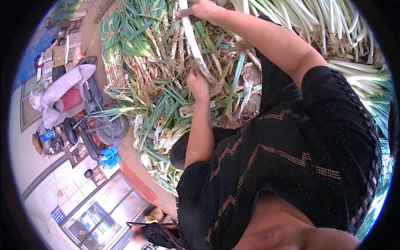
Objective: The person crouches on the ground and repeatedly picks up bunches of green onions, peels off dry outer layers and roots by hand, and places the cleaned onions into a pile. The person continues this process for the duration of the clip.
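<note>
My right hand (200, 11), at the top, is closed around the white stalk of a large green onion (192, 39). The stalk slants down to its root end, which has soil on it. Beside that end is my left hand (198, 82), its fingers bunched near the stalk; whether they pinch it or a loose leaf is hidden. Below and around the hands lie green leaves and dry, pale peelings (164, 134). Untrimmed onions with brown stalks and roots (175, 47) lie beyond my left hand.
Tied onion bundles (114, 59) lie at the upper left. White-stalked onions with roots (328, 28) are piled at the upper right, and more (365, 76) lie below them. A cloth-draped motor vehicle (90, 103) stands at the left, near blue containers (109, 157) and a small stool (98, 177).
</note>
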Available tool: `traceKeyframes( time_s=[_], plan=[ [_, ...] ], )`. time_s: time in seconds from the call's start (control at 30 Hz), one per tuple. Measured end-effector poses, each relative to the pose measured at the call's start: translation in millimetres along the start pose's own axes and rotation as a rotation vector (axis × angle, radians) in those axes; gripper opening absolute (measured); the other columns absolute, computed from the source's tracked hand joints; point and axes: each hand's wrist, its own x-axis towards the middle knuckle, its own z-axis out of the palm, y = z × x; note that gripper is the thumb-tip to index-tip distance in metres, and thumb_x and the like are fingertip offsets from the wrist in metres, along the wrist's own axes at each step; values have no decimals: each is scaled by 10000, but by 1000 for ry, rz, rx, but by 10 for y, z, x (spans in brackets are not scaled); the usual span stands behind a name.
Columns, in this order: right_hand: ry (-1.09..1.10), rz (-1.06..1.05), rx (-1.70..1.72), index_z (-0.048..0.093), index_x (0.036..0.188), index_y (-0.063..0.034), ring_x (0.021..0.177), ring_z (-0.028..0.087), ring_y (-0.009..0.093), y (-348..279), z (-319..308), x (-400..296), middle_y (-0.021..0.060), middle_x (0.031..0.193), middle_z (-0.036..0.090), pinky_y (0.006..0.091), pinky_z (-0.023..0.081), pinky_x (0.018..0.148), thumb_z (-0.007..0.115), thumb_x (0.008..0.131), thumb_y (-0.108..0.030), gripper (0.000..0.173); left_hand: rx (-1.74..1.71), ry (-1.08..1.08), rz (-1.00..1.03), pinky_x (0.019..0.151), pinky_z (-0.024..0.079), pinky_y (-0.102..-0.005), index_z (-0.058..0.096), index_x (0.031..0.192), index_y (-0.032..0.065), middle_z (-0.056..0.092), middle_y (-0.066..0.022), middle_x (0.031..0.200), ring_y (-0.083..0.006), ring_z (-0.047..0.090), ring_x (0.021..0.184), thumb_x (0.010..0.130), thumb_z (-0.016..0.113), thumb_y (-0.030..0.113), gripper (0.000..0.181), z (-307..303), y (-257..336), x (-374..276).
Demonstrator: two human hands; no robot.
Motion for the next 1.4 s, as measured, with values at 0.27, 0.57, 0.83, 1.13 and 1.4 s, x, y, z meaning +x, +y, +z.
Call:
traceKeyframes(
  time_s=[0.27, 0.57, 0.83, 1.13, 1.4],
  plan=[
    [143, 3, -477, 508, 1074, 46, 559, 581, 138, 65, 16, 55, 62, 732, 590, 257, 506, 589, 574, 825, -247, 390, -536, -476, -293, 367, 275, -230, 517, 701, 62, 432, 24, 498, -71, 354, 381, 783, 564, 128, 115, 203, 909, 325],
    [5, -60, 108, 493, 719, -40, 383, 411, 137, -197, -572, 507, 29, 533, 453, 275, 327, 365, 537, 801, -187, 174, -133, -288, 279, 552, 408, -377, 547, 847, -48, 566, -161, 634, -303, 546, 588, 845, 509, 245, 296, 724, 488, -301],
    [-366, 176, 588, 499, 691, -111, 374, 353, 77, -770, -2003, 1470, -43, 498, 382, 228, 302, 366, 499, 859, -219, 200, 107, -446, 183, 793, 426, -414, 531, 1093, -9, 576, -256, 990, -364, 563, 904, 863, 473, 324, 409, 1543, -589, 137],
    [591, 381, -714, 86, 1311, 10, 997, 530, 278, 1395, -2768, 457, 240, 1195, 419, 378, 467, 825, 766, 602, -432, 1077, -480, -829, -165, 933, 336, -332, 360, 1279, -23, 453, -203, 1223, -262, 465, 1105, 795, 544, 502, 737, 2452, 72, 1129],
    [274, 440, -56, 504, 1099, -2, 859, 571, 277, 715, -2130, 595, 168, 1055, 547, 372, 468, 785, 654, 660, -265, 534, -412, -672, -108, 1014, 257, -360, 164, 1367, -10, 383, -176, 1308, -272, 398, 1169, 709, 667, 457, 951, 1978, 651, 1140]
  ],
)
